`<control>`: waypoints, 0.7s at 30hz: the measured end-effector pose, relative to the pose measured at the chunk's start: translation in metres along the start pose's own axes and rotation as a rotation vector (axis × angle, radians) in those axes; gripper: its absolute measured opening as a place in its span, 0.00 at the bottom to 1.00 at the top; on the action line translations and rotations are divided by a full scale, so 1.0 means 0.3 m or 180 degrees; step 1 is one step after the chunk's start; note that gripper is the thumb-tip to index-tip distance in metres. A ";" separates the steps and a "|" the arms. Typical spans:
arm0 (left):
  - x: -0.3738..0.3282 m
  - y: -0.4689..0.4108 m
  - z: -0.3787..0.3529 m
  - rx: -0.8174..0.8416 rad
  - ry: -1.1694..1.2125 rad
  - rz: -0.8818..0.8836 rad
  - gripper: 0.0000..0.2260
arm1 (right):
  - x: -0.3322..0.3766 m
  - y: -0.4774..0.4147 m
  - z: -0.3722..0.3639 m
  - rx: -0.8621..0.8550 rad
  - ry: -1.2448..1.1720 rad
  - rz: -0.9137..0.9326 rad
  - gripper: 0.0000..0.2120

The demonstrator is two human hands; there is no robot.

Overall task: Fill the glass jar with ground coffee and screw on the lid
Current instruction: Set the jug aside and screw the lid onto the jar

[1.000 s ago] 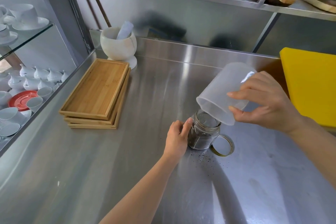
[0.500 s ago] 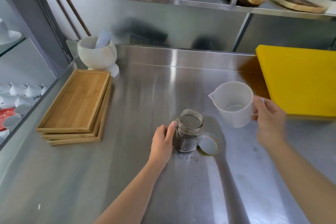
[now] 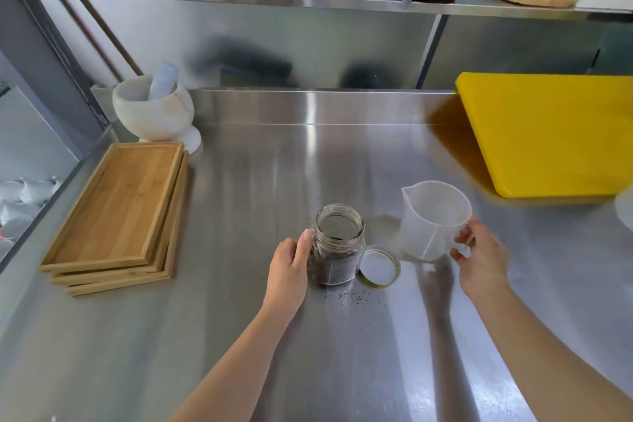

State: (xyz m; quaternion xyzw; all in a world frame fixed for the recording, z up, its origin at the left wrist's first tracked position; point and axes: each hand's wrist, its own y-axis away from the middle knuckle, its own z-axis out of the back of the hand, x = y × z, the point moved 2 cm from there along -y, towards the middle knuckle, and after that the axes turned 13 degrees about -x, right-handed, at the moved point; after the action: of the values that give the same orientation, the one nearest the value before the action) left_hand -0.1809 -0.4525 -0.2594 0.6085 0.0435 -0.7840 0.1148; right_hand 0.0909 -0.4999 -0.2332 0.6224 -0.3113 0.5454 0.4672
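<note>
A: Where are we w/ the task?

B: Looks like pouring's done, lid step next. Bottom of frame: both forearms reach up from the lower edge. Left hand (image 3: 289,260) is wrapped on the left side of the glass jar (image 3: 337,245), thumb up near the rim, steadying it. Jar's upright at centre, open-mouthed, dark ground coffee (image 3: 334,265) filling roughly the lower half.

A: Lid?

B: Lid (image 3: 379,267) lies inside-up on the steel counter (image 3: 239,336), just beside the jar on its right, approx touching its base. Some spilled grounds (image 3: 351,296) in front.

A: Right hand?

B: Right hand (image 3: 479,255) pinches the handle of the plastic jug (image 3: 433,219), centre-right. Jug's upright, seems to sit on the counter, looks empty.

A: So next?

B: Prob. let go of the jug, pick up the lid, flip it, seat it square on the threads while the left keeps the jar from turning. Whether it counts as "full", can't say.

A: Further back?

B: Bamboo trays (image 3: 116,216) stacked left, yellow board (image 3: 548,134) upper right, mortar (image 3: 152,110) behind the trays.
</note>
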 end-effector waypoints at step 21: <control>0.037 -0.012 -0.019 -0.0034 0.0213 0.0167 0.29 | 0.283 0.131 -0.026 0.0685 0.0615 0.2735 0.07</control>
State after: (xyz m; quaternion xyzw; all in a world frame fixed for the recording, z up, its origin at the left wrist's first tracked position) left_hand -0.1790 -0.4492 -0.2719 0.6347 0.0356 -0.7596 0.1371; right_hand 0.0704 -0.4970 -0.1416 0.4279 -0.4379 0.7747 0.1580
